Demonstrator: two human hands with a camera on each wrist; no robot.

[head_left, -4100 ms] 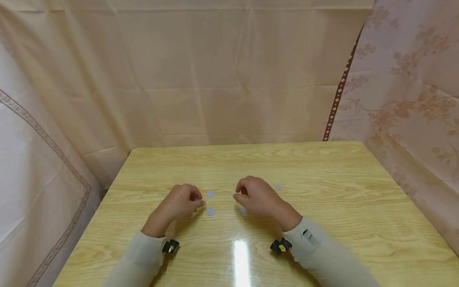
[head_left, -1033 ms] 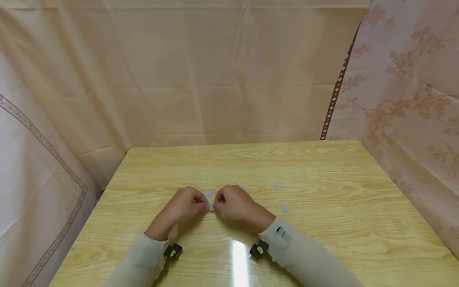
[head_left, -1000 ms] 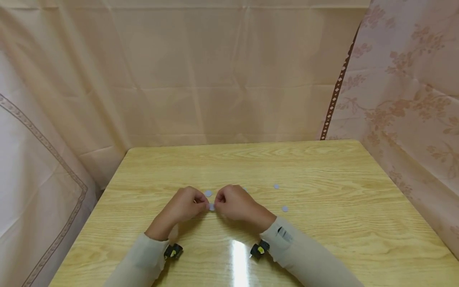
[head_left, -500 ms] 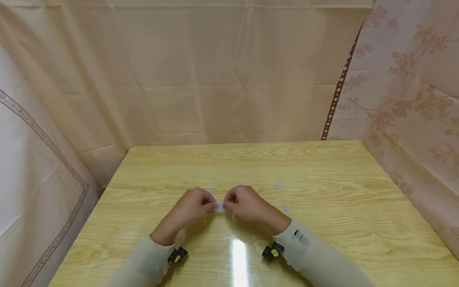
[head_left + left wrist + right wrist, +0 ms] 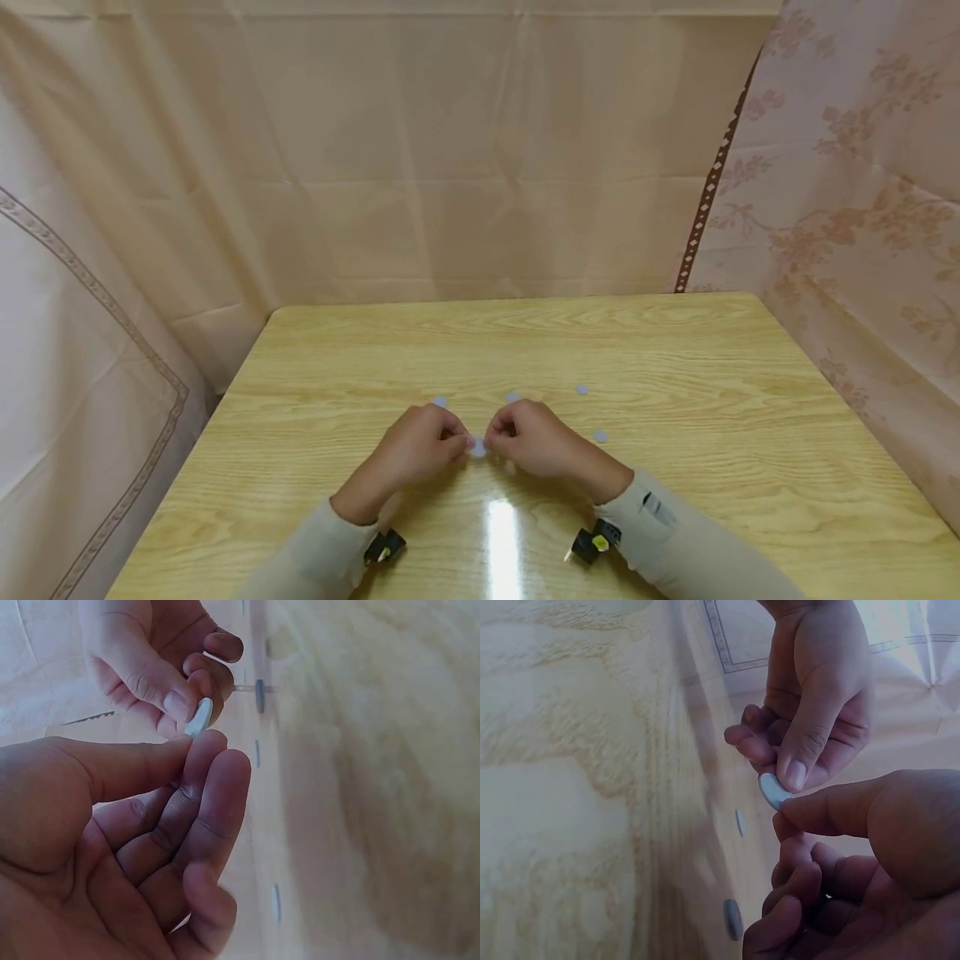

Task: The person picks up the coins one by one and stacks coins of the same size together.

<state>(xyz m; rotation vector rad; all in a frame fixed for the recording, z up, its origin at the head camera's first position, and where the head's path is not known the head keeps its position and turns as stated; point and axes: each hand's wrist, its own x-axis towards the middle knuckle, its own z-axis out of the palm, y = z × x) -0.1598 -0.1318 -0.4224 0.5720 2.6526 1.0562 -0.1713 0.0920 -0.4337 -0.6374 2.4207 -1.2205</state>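
Observation:
Both hands pinch one small, thin, pale blue-grey disc from opposite sides, in the middle of the head view. My left hand holds its left edge between thumb and forefinger; my right hand has its right edge. The left wrist view shows the disc tilted on edge between the two thumbs, above the table. Seen from the right wrist, the disc's pale face shows, its lower part covered by fingertips. The remaining fingers of both hands are loosely curled.
Similar discs lie on the wood-grain table: one beyond the left hand, one behind the right hand, a far-right disc and a nearer right disc. Beige curtains hang behind the table.
About four seconds ago the hands were apart, with discs on the table between them. A second ago both pinched a disc further left; hands and disc have since moved right and slightly nearer.

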